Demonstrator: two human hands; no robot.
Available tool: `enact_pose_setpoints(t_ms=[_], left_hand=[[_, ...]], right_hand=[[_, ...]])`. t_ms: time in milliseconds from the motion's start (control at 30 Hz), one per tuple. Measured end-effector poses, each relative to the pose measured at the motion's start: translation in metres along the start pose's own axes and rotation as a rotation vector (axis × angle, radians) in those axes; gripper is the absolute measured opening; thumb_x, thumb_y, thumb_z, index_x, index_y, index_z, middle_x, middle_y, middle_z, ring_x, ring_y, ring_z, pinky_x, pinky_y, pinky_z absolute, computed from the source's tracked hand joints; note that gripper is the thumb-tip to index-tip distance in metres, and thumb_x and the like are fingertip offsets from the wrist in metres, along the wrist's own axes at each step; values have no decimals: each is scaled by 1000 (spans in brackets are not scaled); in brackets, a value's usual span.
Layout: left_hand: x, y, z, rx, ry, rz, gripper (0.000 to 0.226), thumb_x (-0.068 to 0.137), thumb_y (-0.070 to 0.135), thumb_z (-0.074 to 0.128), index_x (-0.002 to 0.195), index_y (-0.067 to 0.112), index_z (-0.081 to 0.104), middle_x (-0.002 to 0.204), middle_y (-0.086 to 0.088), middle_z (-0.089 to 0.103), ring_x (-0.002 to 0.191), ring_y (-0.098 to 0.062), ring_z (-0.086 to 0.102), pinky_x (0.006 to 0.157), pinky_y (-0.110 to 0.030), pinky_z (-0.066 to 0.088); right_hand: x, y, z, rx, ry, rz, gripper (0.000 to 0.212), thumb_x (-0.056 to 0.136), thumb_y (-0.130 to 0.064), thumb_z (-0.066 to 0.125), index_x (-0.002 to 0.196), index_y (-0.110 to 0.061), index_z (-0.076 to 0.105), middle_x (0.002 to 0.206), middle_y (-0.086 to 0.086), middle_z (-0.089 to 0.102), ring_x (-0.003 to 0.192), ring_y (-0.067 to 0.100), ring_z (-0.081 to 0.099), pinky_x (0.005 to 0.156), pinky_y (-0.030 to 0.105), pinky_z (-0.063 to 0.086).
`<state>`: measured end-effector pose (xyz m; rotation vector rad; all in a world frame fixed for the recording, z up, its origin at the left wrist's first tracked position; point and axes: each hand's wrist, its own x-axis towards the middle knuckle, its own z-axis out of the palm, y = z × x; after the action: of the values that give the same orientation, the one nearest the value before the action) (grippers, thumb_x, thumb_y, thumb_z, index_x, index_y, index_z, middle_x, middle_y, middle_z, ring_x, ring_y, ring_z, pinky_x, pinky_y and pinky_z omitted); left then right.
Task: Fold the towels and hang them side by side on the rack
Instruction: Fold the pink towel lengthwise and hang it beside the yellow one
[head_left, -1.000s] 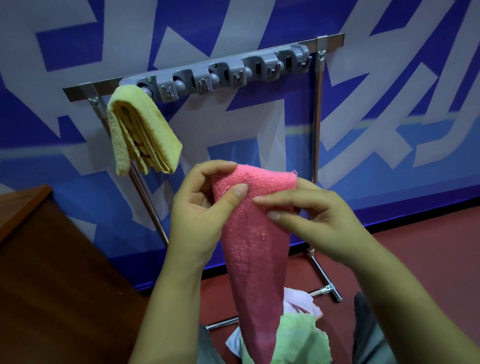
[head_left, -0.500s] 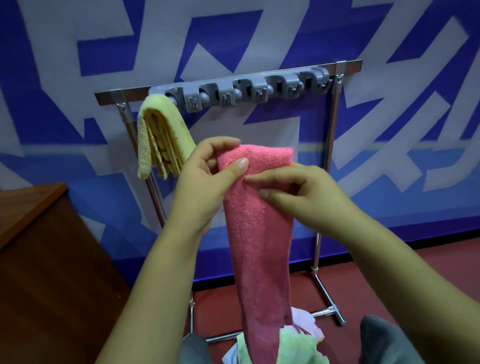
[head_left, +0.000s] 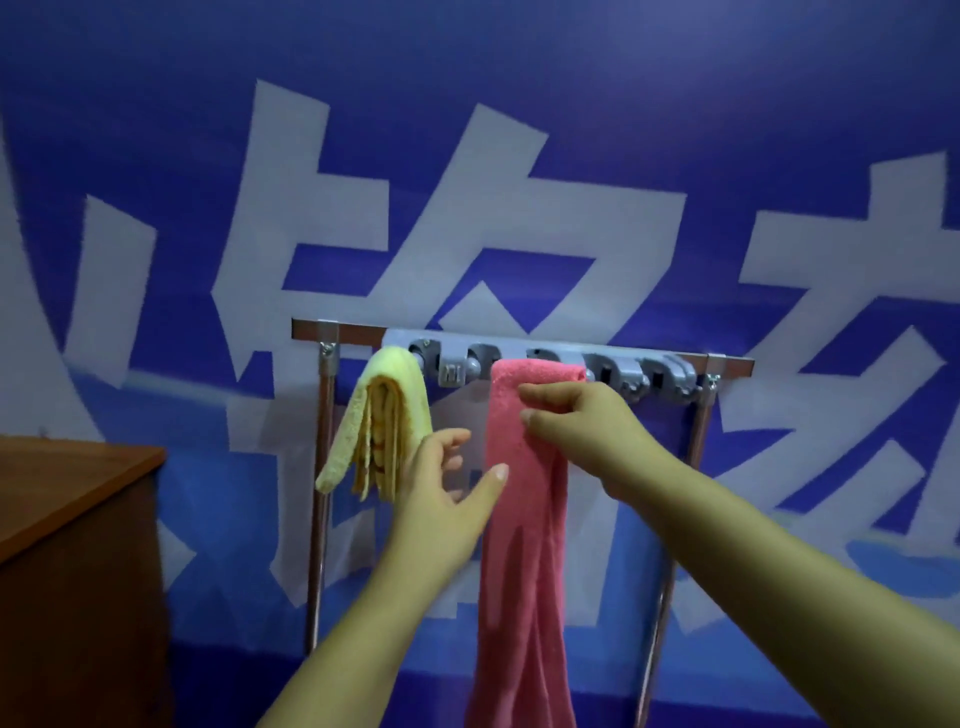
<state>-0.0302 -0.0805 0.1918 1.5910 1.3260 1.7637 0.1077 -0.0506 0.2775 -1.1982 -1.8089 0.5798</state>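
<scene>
The pink towel (head_left: 522, 499) is up on the rack (head_left: 727, 364) now, draped over the grey hook strip (head_left: 613, 371) near its middle, where a second ago I hold it in the air below the bar. My left hand (head_left: 441, 499) has let go, fingers spread beside the cloth, between it and the yellow towel (head_left: 384, 415) at the rack's left end. My right hand (head_left: 582, 421) has moved up with the towel and pinches it just under the fold. My view has lifted: the pile on the floor is gone from sight.
</scene>
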Motion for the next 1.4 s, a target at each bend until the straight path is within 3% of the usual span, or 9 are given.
enact_pose_setpoints(t_ms=[133,233,300,433,567,733,1067,1233,1400], left_hand=[[26,2,14,57,-93,-2,67,67,55,72,123,34,44,129,7,49,118,-10,51,99,-35,45],[49,-2,23,116,-76,3,78,58,67,65,126,33,45,121,3,56,109,-13,59,92,-41,51],[64,0,24,158,-33,36,67,60,60,65,119,32,52,110,5,63,100,-11,62,86,-38,54],[88,16,22,140,84,66,44,68,33,74,107,25,55,88,9,62,88,-15,64,79,-31,52],[106,21,18,205,221,45,66,72,28,73,129,11,43,115,-11,57,107,-27,56,92,-40,47],[115,21,10,425,281,91,75,85,12,56,147,9,14,148,-14,27,134,-30,35,106,-37,36],[133,33,-5,742,365,209,61,75,-2,65,129,6,40,118,-18,44,104,-37,52,76,-41,46],[124,34,-6,804,317,205,59,80,2,61,131,10,32,122,-13,37,107,-29,50,79,-34,46],[139,31,-2,905,253,176,54,83,6,61,129,10,32,123,-12,37,111,-28,46,81,-33,45]], right_hand=[[35,-25,2,-18,32,2,39,87,-15,59,126,-21,59,121,1,63,92,12,57,76,23,46],[56,-44,5,-43,32,-22,36,87,-11,55,120,-21,63,106,-1,63,84,16,56,72,27,47],[68,-55,10,-46,18,-32,32,85,-7,54,113,-16,67,88,1,61,71,15,51,67,29,45],[86,-75,20,-27,2,-66,33,82,-2,53,111,-12,68,85,6,59,77,18,53,73,34,49],[102,-96,28,59,-19,-105,35,85,-3,56,116,-15,65,89,1,57,82,16,54,79,35,52],[121,-111,31,177,-39,-155,34,87,-3,55,117,-15,65,97,2,59,90,21,59,84,43,55],[146,-91,14,445,-4,-132,35,87,-5,61,121,-14,62,105,5,60,74,7,55,51,19,48],[144,-82,8,481,-57,-109,36,87,-5,61,122,-14,61,97,-3,58,77,7,54,52,18,47],[145,-79,3,490,-26,-69,38,88,-4,59,124,-14,59,110,4,54,78,8,53,52,19,46]])
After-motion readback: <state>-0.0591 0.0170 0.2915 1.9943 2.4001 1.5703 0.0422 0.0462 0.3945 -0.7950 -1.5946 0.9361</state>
